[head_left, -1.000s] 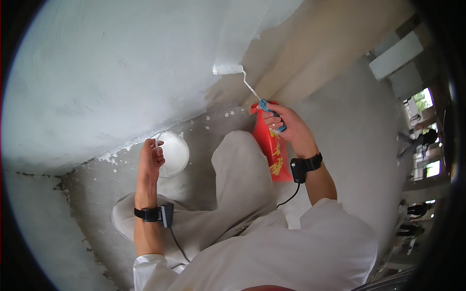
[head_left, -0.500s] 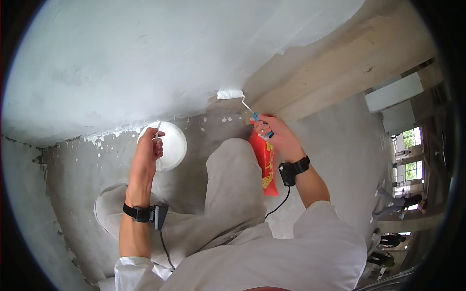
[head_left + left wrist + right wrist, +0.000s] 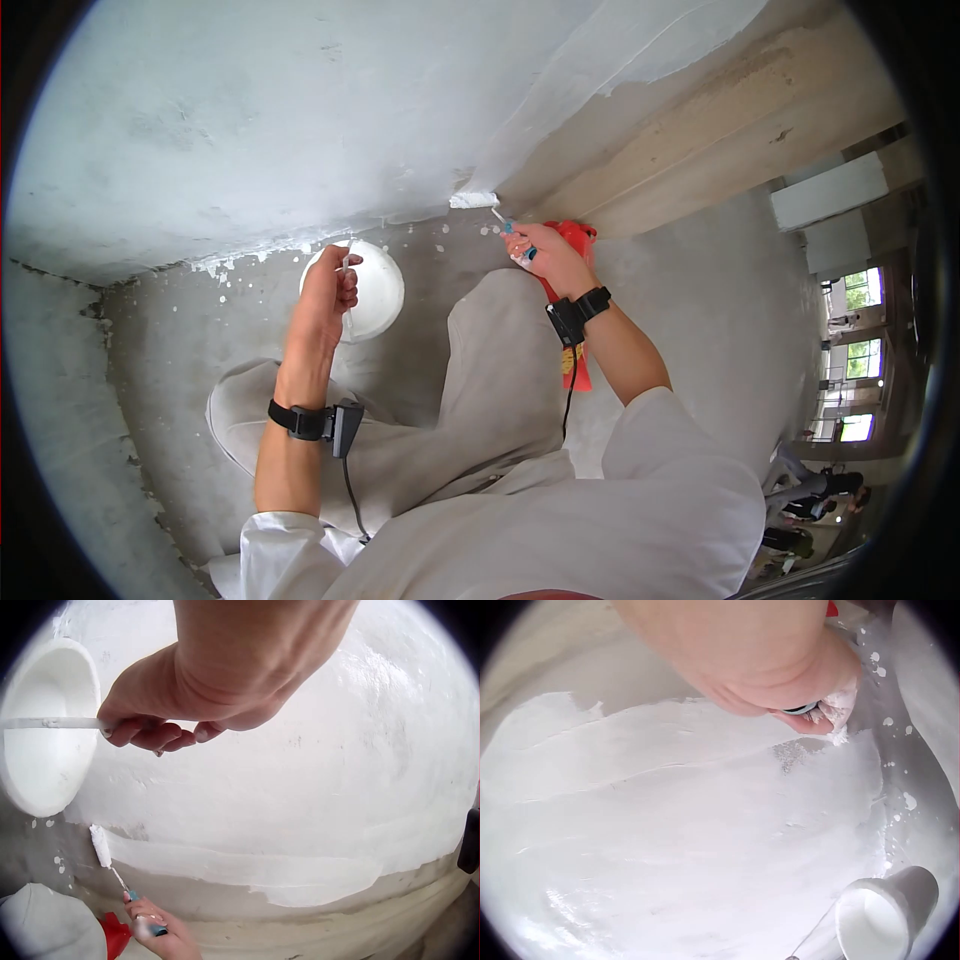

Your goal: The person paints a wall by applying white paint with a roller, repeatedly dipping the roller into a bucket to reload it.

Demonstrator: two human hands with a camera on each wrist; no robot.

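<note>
My left hand pinches the pale strap-like handle of a white paint bucket. White paint shows inside the bucket, which is by the foot of the wall. Curled round the blue grip of a small paint roller, my right hand is low down near the wall's base. The roller's white sleeve lies against the wall just above the floor. In the right wrist view the hand covers most of the roller. Wet white paint coats the wall beside it.
A red bag-like item with yellow marks lies on the floor beneath my right forearm. White drips dot the concrete floor along the wall. An unpainted beige strip runs to the right. Several people are far off at the right.
The roller has come down the wall to near the floor line, my right hand moving with it. My left hand keeps hold of the bucket handle. The head view has shifted.
</note>
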